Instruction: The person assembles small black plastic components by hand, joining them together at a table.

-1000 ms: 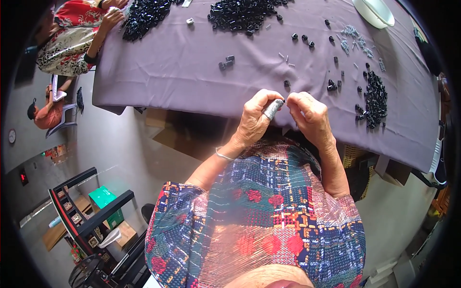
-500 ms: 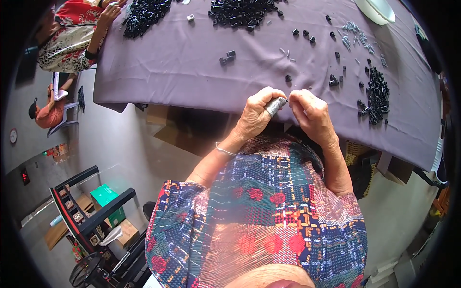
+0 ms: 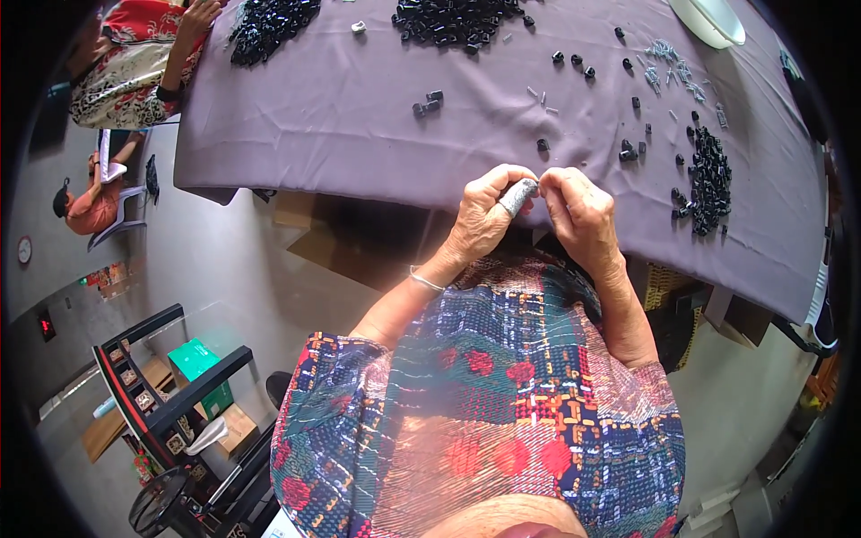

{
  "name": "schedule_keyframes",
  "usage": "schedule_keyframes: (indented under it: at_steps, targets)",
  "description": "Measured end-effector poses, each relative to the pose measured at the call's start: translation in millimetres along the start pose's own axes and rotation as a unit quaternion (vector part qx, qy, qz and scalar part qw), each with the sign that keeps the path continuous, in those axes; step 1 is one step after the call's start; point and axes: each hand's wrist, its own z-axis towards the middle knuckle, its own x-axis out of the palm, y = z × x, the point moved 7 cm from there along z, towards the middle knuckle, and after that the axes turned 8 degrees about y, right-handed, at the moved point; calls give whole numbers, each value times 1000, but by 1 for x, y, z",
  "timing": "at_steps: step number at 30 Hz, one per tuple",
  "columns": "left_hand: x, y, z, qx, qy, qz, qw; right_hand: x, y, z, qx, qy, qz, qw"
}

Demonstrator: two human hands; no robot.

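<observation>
My left hand (image 3: 482, 215) and my right hand (image 3: 581, 211) meet fingertip to fingertip just above the near edge of the cloth-covered table. A grey wrapping (image 3: 517, 195) appears to cover the thumb of my left hand. Both hands are closed in a pinch; whatever sits between the fingertips is too small and too hidden to name. A single small black plastic piece (image 3: 543, 144) lies on the cloth just beyond my fingers. Off to the right is a pile of black pieces (image 3: 709, 184), with a few loose ones (image 3: 629, 151) nearer my right hand.
Purple-grey cloth (image 3: 314, 108) covers the table. Larger black heaps (image 3: 453, 22) lie at the far side, and small metal pins (image 3: 668, 67) lie scattered near a white basin (image 3: 708, 22). Another person's hand (image 3: 199, 16) is at the far left. Below the table edge stand cardboard boxes (image 3: 341, 255).
The fingertips of my two hands have come closer together, and the grey-wrapped thumb has shifted slightly. The other person's hand at the far left has changed pose.
</observation>
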Motion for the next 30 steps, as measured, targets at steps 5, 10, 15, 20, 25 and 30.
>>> schedule_keyframes:
  at_steps: [5, 10, 15, 20, 25, 30]
  targets:
    - [-5, 6, 0, -44, 2, -56, 997, 5, -16, -5, 105, -9, 157, 982]
    - [-4, 6, 1, -45, 9, -86, 995, 5, -20, -3, 107, -7, 181, 978]
    - [-4, 10, 1, -40, 13, -93, 995, 7, -13, 0, 65, -21, 123, 990]
    - [-8, 11, 0, -33, 1, -142, 989, 11, -11, 1, 68, -19, 142, 987]
    - [-10, 12, 0, -43, -17, -182, 982, -12, -26, 4, 77, -112, -43, 990]
    - [-12, 15, 2, -34, -36, -187, 981, 3, -29, 21, 92, -34, -279, 955]
